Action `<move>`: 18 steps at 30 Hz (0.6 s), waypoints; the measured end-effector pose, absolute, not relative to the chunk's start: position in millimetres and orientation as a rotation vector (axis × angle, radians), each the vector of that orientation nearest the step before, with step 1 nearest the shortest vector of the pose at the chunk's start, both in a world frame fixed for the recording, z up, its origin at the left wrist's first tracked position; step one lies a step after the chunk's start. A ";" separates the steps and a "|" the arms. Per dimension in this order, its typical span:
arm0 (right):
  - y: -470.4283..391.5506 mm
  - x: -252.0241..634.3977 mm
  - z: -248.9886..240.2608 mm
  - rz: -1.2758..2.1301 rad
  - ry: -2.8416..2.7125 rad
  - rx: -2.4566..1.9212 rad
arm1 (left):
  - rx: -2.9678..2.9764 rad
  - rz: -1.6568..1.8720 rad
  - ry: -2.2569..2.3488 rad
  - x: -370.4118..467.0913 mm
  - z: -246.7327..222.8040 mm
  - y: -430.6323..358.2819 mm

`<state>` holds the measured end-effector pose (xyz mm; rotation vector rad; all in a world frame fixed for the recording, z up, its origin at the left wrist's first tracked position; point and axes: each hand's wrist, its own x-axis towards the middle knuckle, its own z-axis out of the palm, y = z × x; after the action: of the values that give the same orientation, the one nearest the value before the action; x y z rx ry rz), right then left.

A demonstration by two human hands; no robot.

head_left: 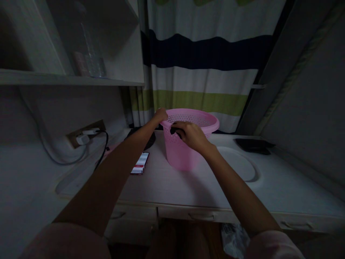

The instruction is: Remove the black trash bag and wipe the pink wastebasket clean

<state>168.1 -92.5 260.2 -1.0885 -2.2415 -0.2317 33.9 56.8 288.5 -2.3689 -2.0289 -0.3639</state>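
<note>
A pink plastic basket (180,154) with a holed upper wall stands upright on the white desk (167,190). My left hand (161,114) is closed over the left side of its rim. Against the near side, just below the rim, is my right hand (192,133), its fingers curled round a small black item (176,131) whose kind I cannot make out. The inside bottom of the basket is hidden from me.
A lit phone (140,163) lies left of the basket. Behind my left arm is a dark round object (150,141). Plugs (83,139) and cables sit at the left wall. A black flat object (253,145) and a white oval tray (239,163) are on the right. A striped curtain (202,79) hangs behind.
</note>
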 end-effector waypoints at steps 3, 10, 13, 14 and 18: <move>-93.5 192.6 263.3 -0.111 -2.272 -0.990 | -2.342 -0.405 -2.050 34.7 288.7 54.4; -93.8 240.0 273.2 0.096 -2.344 -0.926 | -2.348 -0.432 -2.023 34.5 287.7 53.4; -91.9 241.4 278.5 0.044 -2.304 -0.949 | -2.344 -0.434 -2.032 33.6 287.2 54.2; -90.9 240.1 280.2 0.011 -2.290 -0.954 | -2.342 -0.422 -2.031 33.3 287.1 54.7; -86.1 232.0 284.9 -0.130 -2.322 -0.898 | -2.366 -0.386 -1.985 32.9 287.0 57.9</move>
<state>232.0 -86.1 284.9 -0.8975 -2.3216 -0.1297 32.9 57.9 287.0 -2.3660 -1.9846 -0.3859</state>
